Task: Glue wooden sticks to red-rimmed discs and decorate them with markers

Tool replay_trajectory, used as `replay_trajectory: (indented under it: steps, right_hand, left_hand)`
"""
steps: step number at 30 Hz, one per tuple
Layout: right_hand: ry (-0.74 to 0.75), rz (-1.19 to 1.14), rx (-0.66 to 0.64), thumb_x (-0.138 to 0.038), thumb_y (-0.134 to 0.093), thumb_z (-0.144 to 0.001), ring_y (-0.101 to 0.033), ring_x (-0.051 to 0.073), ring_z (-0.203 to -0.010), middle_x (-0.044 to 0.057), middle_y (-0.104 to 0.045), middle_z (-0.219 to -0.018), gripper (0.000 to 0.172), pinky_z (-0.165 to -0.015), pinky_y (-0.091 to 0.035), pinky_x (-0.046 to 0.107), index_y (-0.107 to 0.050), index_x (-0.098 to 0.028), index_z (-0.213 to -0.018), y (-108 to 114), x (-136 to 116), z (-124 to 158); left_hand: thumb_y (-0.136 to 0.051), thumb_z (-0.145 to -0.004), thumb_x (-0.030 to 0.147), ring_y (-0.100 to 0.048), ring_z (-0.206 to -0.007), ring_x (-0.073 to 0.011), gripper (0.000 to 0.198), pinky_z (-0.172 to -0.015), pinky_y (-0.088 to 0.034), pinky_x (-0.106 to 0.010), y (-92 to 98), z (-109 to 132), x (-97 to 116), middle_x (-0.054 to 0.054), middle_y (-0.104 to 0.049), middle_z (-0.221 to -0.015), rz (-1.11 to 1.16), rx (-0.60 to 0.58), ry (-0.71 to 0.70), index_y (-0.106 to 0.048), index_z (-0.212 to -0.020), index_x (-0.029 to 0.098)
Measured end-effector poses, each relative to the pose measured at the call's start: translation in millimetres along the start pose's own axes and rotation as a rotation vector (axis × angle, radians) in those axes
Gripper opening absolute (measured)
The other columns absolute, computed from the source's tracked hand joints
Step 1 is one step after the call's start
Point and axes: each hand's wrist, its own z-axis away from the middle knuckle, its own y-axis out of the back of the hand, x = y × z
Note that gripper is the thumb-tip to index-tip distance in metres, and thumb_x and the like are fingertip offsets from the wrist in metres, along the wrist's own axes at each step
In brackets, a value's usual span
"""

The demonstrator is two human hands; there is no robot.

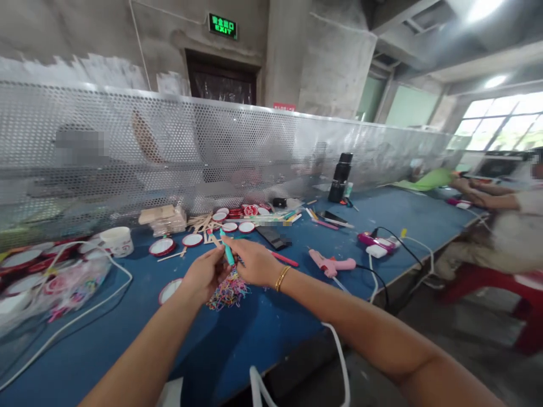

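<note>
Two bare hands met above the blue surface, close together around a teal pen-shaped tool. The right hand, with a gold bracelet at its wrist, was clamped on the tool between thumb and fingers; the left hand had its fingers curled against the tool's side, though whether it gripped anything could not be told. Just below lay a tangled heap of multicoloured rubber bands. A red-rimmed white disc showed beside the left forearm, and a red stick lay just past the right hand. Beyond were a black phone, loose wooden sticks and more red-rimmed discs. Farther out, a pink glue gun lay to the right, a white paper cup stood to the left, and a black bottle stood near the perforated metal screen.
</note>
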Motion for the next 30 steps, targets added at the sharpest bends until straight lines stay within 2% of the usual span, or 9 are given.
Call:
replay_trajectory:
  steps: [3, 7, 10, 14, 18, 22, 26, 28, 30]
  right_hand:
    - [-0.049, 0.036, 0.027, -0.007, -0.045, -0.076, -0.052, 0.022, -0.116, 0.015, -0.055, -0.128, 0.071, -0.101, -0.044, 0.039, -0.029, -0.012, -0.145, -12, -2, 2]
    - [-0.063, 0.101, 0.017, -0.013, -0.046, -0.08, -0.052, 0.023, -0.11, 0.013, -0.053, -0.125, 0.074, -0.095, -0.047, 0.039, -0.019, -0.018, -0.149, -18, 0, 7]
    - [-0.04, 0.176, -0.012, -0.016, -0.045, -0.082, -0.054, 0.023, -0.1, 0.011, -0.055, -0.115, 0.073, -0.088, -0.048, 0.038, -0.016, -0.021, -0.149, -17, 2, 9]
    - [0.038, 0.288, -0.04, -0.022, -0.046, -0.085, -0.054, 0.024, -0.092, 0.012, -0.056, -0.106, 0.071, -0.08, -0.048, 0.038, -0.015, -0.017, -0.149, -17, 6, 5]
    - [0.079, 0.408, -0.032, -0.024, -0.043, -0.09, -0.053, 0.024, -0.083, 0.012, -0.059, -0.098, 0.064, -0.073, -0.044, 0.039, -0.018, -0.015, -0.148, -18, 7, 0]
    - [0.118, 0.484, 0.013, -0.019, -0.032, -0.096, -0.054, 0.022, -0.078, 0.009, -0.061, -0.09, 0.051, -0.075, -0.041, 0.039, -0.024, -0.017, -0.146, -14, 9, -1]
    - [0.122, 0.42, 0.067, -0.019, -0.037, -0.095, -0.056, 0.02, -0.077, 0.006, -0.065, -0.085, 0.049, -0.078, -0.041, 0.038, -0.031, -0.022, -0.144, -7, 12, 2]
    - [0.066, 0.293, 0.163, -0.022, -0.041, -0.095, -0.058, 0.021, -0.082, 0.007, -0.066, -0.088, 0.044, -0.08, -0.043, 0.037, -0.04, -0.02, -0.139, -6, 12, 5]
    - [-0.023, 0.105, 0.312, -0.025, -0.041, -0.096, -0.06, 0.02, -0.09, 0.008, -0.068, -0.097, 0.039, -0.084, -0.045, 0.036, -0.047, -0.02, -0.134, -6, 12, 7]
  left_hand:
    - [-0.058, -0.084, 0.014, -0.055, -0.045, -0.0063, 0.011, -0.049, -0.051, -0.016, 0.4, -1, -2, 0.002, -0.06, -0.058, -0.012, 0.02, -0.008, -0.061, -0.074, 0.014]
    - [-0.061, -0.081, 0.014, -0.057, -0.048, -0.0074, 0.003, -0.051, -0.052, -0.017, -0.5, -3, -7, 0.002, -0.061, -0.061, -0.063, 0.036, -0.009, -0.063, -0.08, 0.015]
    - [-0.062, -0.079, 0.014, -0.055, -0.045, -0.0074, 0.003, -0.046, -0.048, -0.017, 0.3, -6, -9, 0.001, -0.061, -0.059, -0.111, 0.074, -0.017, -0.064, -0.077, 0.014]
    - [-0.059, -0.08, 0.011, -0.053, -0.044, -0.0067, 0.006, -0.046, -0.047, -0.016, 2.3, -9, -10, 0.0, -0.061, -0.059, -0.116, 0.139, -0.046, -0.064, -0.076, 0.012]
    - [-0.056, -0.082, 0.007, -0.048, -0.041, -0.0045, 0.012, -0.042, -0.043, -0.013, 0.8, -7, -9, 0.003, -0.056, -0.054, -0.109, 0.191, -0.054, -0.061, -0.071, 0.011]
    - [-0.052, -0.083, 0.005, -0.049, -0.043, -0.0039, 0.017, -0.045, -0.044, -0.013, -3.1, -5, -7, 0.003, -0.055, -0.056, -0.059, 0.185, -0.058, -0.059, -0.069, 0.012]
    - [-0.055, -0.083, 0.01, -0.051, -0.047, -0.0045, 0.014, -0.048, -0.045, -0.015, -4.7, -3, -3, 0.002, -0.058, -0.062, -0.042, 0.166, -0.069, -0.062, -0.072, 0.013]
    - [-0.059, -0.083, 0.017, -0.051, -0.049, -0.0044, 0.009, -0.045, -0.041, -0.014, -3.7, -1, -1, 0.001, -0.059, -0.066, -0.076, 0.168, -0.108, -0.067, -0.081, 0.014]
    - [-0.062, -0.082, 0.025, -0.05, -0.05, -0.0041, 0.015, -0.042, -0.035, -0.013, -0.8, 3, -1, 0.001, -0.059, -0.069, -0.127, 0.15, -0.148, -0.07, -0.089, 0.014]
